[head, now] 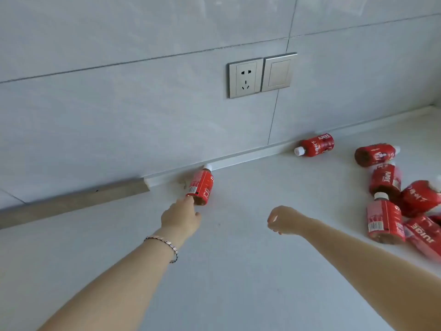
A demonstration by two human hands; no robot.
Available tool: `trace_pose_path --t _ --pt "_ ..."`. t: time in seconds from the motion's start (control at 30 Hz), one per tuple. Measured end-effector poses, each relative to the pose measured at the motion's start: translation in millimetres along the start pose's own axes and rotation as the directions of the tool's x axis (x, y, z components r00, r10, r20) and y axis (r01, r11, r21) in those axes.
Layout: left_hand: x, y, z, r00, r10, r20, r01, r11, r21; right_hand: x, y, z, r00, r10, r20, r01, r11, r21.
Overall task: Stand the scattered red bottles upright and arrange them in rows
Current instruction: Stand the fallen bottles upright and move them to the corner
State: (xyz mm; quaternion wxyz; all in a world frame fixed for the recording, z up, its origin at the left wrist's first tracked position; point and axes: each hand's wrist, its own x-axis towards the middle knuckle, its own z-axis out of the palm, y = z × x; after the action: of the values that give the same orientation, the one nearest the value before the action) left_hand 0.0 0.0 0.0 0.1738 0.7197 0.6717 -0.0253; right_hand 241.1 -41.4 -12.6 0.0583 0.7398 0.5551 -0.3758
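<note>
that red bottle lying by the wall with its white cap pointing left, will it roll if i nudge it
Probably yes. The bottle by the wall lies on its side on a smooth white counter, and its round body would likely roll. It sits against the raised strip at the wall's foot, so it would more likely roll toward you. The glossy wrap looks somewhat slippery, and dark contents at the base suggest some weight.

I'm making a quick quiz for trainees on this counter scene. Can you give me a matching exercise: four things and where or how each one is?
Things:
1. left hand
2. right hand
3. socket
4. bottle by the wall

States:
A. lying on its side, white cap to the left
B. fingertips at the base of a bottle
C. on the tiled wall, beside a switch
D. loosely curled over the counter, holding nothing

Pairs: 1-B, 2-D, 3-C, 4-A
</note>
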Motion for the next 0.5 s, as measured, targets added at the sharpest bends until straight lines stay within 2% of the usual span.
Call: trace_pose_path --t 0.13,0.27,0.5 --pt "36 35 1 0.991 -0.062 -0.118 0.042 0.986 -0.161 39 19 -30 0.999 -0.016 0.041 0.016 1.000 0.012" --pt "76 49 11 0.982 -0.117 -0.146 0.102 0.989 -0.109 73 31 -49 0.998 -0.050 0.039 0.051 0.998 -0.045" --pt "145 60 40 0.950 -0.312 0.008 0.312 0.944 -0.105 107 59 -51 0.999 -0.002 0.046 0.006 0.997 -0.075"
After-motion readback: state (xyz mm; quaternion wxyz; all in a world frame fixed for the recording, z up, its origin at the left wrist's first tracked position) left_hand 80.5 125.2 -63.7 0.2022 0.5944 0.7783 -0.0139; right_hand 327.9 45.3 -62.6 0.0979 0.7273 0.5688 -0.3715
